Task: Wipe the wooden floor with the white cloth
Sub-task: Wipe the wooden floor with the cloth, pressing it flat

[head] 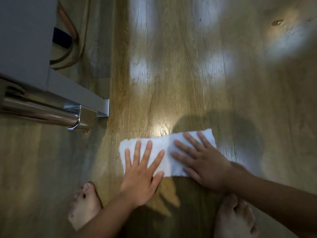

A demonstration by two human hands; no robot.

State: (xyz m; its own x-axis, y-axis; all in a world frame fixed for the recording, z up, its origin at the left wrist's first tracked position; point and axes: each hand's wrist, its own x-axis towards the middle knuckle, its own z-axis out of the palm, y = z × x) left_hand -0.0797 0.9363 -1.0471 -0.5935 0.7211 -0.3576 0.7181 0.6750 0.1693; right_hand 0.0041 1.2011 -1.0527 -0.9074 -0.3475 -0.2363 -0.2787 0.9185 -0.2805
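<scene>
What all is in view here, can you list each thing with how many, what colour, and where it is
wooden floor: one, light brown planks with pale glare patches, fills the view
white cloth: one, white, spread flat on the floor at lower centre
grey cabinet: one, grey, upper left
metal bar: one, shiny chrome, left, fixed to a bracket at the cabinet's lower edge
curved tubes: a few, copper brown, upper left beside the cabinet
left hand: one, fingers spread, pressing the cloth's left part
right hand: one, fingers spread, flat on the cloth's right part
bare feet: two, at the bottom left and bottom right
</scene>
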